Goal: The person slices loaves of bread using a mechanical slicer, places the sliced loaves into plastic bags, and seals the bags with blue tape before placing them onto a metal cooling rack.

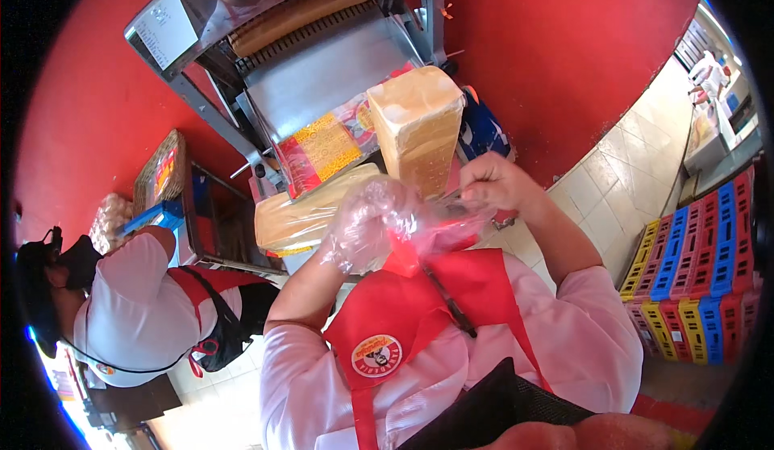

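Clear plastic covers my left hand (384, 211), held in front of my chest beside the loaves. Glare on the wrinkled film hides how its fingers are set. My right hand (493, 181) is bare and pinches the end of a stretched piece of clear plastic (450, 220), which spans the gap between both hands. Whether this plastic is a glove or a bag, I cannot tell. Just beyond my hands a tall block of bread (417, 126) stands upright. A second loaf (308, 211), wrapped in clear film, lies to the left, partly behind my left hand.
A bread slicer (314, 57) with a long loaf (302, 17) against its blades stands ahead. Printed plastic bags (329, 150) lie on its tray. A co-worker (139, 311) is at the left near a wicker basket (160, 169). Coloured plastic crates (689, 268) are stacked at the right.
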Tool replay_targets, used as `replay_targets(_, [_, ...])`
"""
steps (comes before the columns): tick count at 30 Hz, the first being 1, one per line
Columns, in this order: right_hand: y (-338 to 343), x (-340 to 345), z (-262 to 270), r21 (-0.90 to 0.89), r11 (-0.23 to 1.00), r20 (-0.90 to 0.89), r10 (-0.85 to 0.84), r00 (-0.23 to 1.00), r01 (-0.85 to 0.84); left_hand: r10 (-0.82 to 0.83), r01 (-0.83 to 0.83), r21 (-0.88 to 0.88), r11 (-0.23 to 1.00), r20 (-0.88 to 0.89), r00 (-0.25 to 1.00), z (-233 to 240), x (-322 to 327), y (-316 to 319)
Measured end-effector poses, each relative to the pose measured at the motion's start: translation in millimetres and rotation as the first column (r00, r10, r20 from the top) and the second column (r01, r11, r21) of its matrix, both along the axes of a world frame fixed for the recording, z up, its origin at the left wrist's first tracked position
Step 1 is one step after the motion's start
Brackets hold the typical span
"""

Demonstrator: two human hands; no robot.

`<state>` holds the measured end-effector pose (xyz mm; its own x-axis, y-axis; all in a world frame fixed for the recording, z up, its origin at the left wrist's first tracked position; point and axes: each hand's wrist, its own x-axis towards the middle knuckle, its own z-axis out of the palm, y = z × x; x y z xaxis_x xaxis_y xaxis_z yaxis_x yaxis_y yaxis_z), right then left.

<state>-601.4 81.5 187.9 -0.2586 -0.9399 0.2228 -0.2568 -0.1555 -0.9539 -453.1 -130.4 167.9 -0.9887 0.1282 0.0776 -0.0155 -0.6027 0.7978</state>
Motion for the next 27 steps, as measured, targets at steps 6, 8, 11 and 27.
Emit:
replay_targets(6, [16.2, -30.8, 46.9, 0.194, 0.966, 0.114, 0.152, 0.982, -0.172, -0.101, 0.168, -0.605, 0.778, 0.144, 0.984, 21.3, 1.5, 8.7])
replay_targets(8, [18.0, -54.7, 48.7, 0.19, 0.929, -0.087, 0.337, 0.938, -0.316, -0.051, 0.103, -0.538, 0.836, 0.111, 0.993, 13.3, 2.1, -6.2])
replay_targets(11, [29.0, -94.0, 9.9, -0.099, 0.849, 0.2, 0.527, 0.826, -0.518, 0.149, -0.14, -0.507, 0.851, -0.022, 0.989, 14.4, 5.5, -13.2])
replay_targets(27, [-103.3, -124.9, -118.3, -0.031, 0.822, 0.577, -0.45, 0.681, 0.569, 0.74, -0.6, -0.482, 0.638, 0.168, 0.652, -59.9, -90.0, -16.5])
